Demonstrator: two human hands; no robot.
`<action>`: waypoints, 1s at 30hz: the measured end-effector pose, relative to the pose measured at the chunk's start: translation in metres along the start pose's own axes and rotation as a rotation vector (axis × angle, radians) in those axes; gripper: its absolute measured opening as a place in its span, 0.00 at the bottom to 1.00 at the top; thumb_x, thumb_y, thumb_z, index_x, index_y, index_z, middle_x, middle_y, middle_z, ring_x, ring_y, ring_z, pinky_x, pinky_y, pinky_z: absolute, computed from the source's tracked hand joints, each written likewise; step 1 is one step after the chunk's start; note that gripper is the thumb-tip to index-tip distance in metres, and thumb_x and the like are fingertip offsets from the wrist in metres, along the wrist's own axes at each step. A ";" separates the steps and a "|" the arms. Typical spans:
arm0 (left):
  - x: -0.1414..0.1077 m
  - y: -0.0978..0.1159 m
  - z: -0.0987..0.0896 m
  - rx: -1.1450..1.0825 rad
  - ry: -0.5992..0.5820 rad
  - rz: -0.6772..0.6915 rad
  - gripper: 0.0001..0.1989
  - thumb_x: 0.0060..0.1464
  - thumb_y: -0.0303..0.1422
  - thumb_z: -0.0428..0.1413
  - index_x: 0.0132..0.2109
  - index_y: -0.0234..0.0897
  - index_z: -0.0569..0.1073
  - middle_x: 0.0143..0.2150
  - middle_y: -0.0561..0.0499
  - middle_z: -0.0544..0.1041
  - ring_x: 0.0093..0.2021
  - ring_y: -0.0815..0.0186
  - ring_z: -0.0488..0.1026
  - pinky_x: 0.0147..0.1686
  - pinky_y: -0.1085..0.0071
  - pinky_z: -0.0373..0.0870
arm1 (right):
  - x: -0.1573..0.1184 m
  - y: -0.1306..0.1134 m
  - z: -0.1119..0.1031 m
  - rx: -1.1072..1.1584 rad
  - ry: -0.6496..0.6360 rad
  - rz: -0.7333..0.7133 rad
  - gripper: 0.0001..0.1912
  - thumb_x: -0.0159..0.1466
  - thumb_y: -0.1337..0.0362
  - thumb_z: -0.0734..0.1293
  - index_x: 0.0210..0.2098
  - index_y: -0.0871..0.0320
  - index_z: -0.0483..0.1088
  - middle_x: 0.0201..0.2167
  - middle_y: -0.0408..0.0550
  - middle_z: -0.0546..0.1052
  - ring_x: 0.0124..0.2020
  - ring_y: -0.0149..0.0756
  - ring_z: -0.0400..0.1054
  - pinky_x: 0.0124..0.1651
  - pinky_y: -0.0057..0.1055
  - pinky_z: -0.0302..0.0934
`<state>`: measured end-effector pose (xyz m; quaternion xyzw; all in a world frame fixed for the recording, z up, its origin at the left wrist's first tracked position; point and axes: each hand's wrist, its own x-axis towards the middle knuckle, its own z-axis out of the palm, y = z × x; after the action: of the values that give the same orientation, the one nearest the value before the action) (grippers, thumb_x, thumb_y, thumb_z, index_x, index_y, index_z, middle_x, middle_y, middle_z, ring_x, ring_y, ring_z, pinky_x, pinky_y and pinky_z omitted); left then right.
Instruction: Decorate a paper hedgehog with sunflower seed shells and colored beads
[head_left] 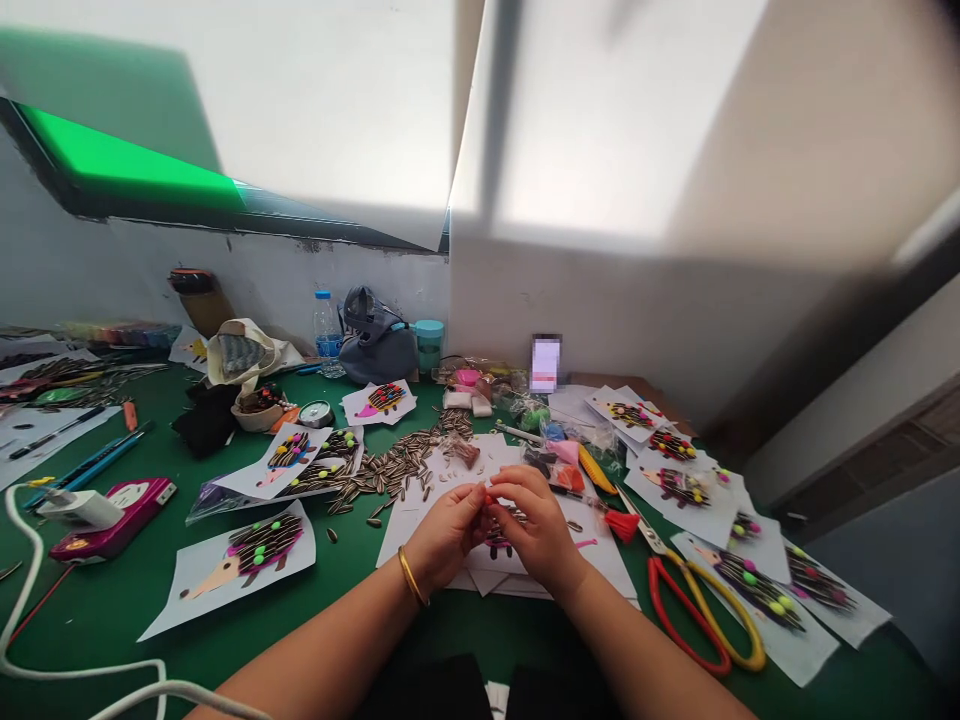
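Over paper (401,530), left hand (453,525) and right hand (538,525) pinch a red bit (490,498).

A bottle (328,340) and a jar (430,350) are set on either side of a bag (377,350). A phone (545,363) is propped upright near the wall (510,290).

Left hand (452,527) and right hand (538,525) close together, fingers (517,477) bent, forearms (337,635) aslant inward.

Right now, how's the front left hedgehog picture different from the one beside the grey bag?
The front left picture has a tan face; the picture by the grey bag has a pink one. The front left picture has green dots; the other has red ones. Both hedgehogs face left.
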<state>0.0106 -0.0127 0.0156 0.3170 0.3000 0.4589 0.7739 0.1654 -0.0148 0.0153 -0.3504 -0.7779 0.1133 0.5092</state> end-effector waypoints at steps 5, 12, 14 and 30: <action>0.001 0.000 -0.005 0.074 -0.079 -0.001 0.15 0.50 0.39 0.64 0.35 0.30 0.74 0.26 0.54 0.69 0.25 0.76 0.64 0.28 0.78 0.61 | -0.001 0.004 0.000 0.004 0.004 0.012 0.08 0.65 0.67 0.65 0.42 0.52 0.73 0.42 0.50 0.74 0.48 0.42 0.65 0.53 0.44 0.61; 0.002 0.004 -0.005 0.015 -0.081 -0.023 0.13 0.51 0.34 0.64 0.43 0.32 0.77 0.34 0.49 0.74 0.32 0.73 0.69 0.33 0.77 0.64 | 0.002 0.005 -0.007 0.010 -0.019 0.048 0.12 0.63 0.66 0.66 0.47 0.52 0.72 0.45 0.50 0.73 0.50 0.42 0.64 0.55 0.43 0.60; 0.002 0.005 -0.004 -0.011 -0.075 -0.029 0.13 0.51 0.34 0.64 0.43 0.32 0.77 0.34 0.49 0.74 0.32 0.73 0.69 0.32 0.78 0.63 | 0.004 0.003 -0.011 0.005 -0.039 0.073 0.12 0.63 0.66 0.67 0.46 0.52 0.72 0.46 0.50 0.73 0.51 0.42 0.64 0.56 0.43 0.60; 0.002 -0.006 -0.004 0.113 -0.159 -0.008 0.14 0.53 0.41 0.61 0.33 0.31 0.74 0.27 0.53 0.68 0.28 0.73 0.63 0.33 0.73 0.61 | -0.010 -0.011 -0.012 0.160 0.040 0.206 0.05 0.64 0.65 0.66 0.39 0.52 0.73 0.42 0.49 0.73 0.48 0.40 0.66 0.53 0.40 0.61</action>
<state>0.0114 -0.0118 0.0083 0.3945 0.2641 0.4115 0.7780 0.1734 -0.0312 0.0194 -0.3890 -0.7160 0.2196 0.5365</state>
